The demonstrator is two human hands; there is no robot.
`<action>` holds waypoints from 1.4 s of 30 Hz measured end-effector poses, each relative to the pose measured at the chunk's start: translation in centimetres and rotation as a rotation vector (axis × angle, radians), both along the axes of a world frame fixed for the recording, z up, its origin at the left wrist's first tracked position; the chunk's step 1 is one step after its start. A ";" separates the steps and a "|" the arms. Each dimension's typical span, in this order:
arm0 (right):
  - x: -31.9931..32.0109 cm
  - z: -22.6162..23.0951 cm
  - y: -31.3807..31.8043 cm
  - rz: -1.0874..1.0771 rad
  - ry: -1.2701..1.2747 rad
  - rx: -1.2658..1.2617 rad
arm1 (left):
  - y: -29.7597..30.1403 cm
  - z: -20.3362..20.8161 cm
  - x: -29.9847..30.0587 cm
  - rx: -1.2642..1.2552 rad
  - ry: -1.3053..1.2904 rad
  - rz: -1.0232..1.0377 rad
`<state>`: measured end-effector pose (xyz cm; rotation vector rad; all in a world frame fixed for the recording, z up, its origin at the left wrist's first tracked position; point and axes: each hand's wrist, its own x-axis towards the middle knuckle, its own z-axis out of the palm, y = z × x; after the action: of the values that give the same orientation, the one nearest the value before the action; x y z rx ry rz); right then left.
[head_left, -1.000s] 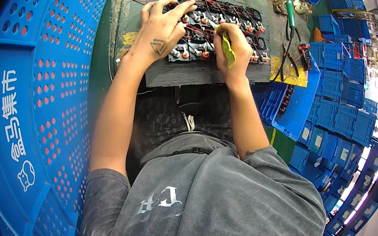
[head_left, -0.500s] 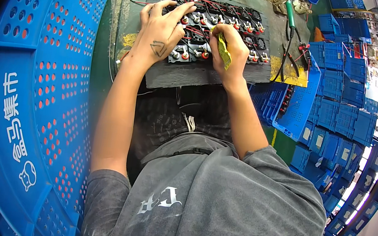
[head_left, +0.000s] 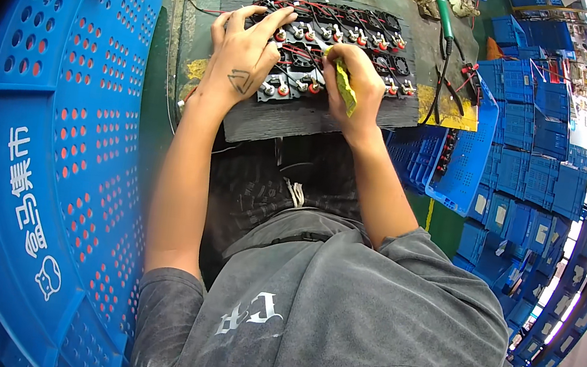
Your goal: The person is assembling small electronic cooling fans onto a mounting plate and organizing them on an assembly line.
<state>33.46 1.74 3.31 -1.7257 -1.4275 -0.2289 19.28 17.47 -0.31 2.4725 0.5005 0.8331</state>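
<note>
My right hand (head_left: 356,87) is closed around a yellow-green wrapped tool (head_left: 346,93); a thin pale tip seems to reach up-left from its fingers, but its kind is unclear. Below that tip are rows of small black fan units (head_left: 316,25) with red and black wires and silver-and-red round fittings. They lie on a dark grey ridged board (head_left: 279,125) in front of me. Over the left end of the rows, my left hand (head_left: 240,52) rests with fingers stretched forward and apart. Its fingertips touch the back row near the wires. Both hands hide parts of the units.
To the right of the board lie a green-handled tool with a cord (head_left: 446,17) and dark-handled pliers (head_left: 451,89). A blue basket (head_left: 471,171) holding similar parts stands below them. A large blue perforated crate (head_left: 87,154) rises close on my left. Stacked blue crates (head_left: 532,142) fill the far right.
The view has shifted slightly. My right hand has moved its tool a little and turned slightly. My left hand stays in nearly the same place on the fan units.
</note>
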 end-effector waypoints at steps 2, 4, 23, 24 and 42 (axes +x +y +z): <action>0.7 0.4 -0.8 -0.042 0.007 -0.027 | -0.1 0.2 0.0 -0.033 0.006 -0.009; 1.5 0.5 -1.6 -0.091 0.074 -0.058 | -0.1 0.1 0.1 -0.037 0.009 -0.010; 2.1 -0.3 -0.3 -0.049 0.001 -0.010 | 0.1 0.0 0.3 0.001 -0.030 -0.018; 2.1 -0.2 -0.4 -0.050 0.002 -0.007 | -0.1 -0.1 0.2 -0.002 -0.028 -0.017; 1.9 -0.4 -0.2 -0.060 0.010 -0.026 | 0.1 0.1 0.1 0.006 0.035 -0.018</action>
<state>35.32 1.49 2.94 -1.7898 -1.3781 -0.2351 19.33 17.55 -0.18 2.4979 0.4877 0.7861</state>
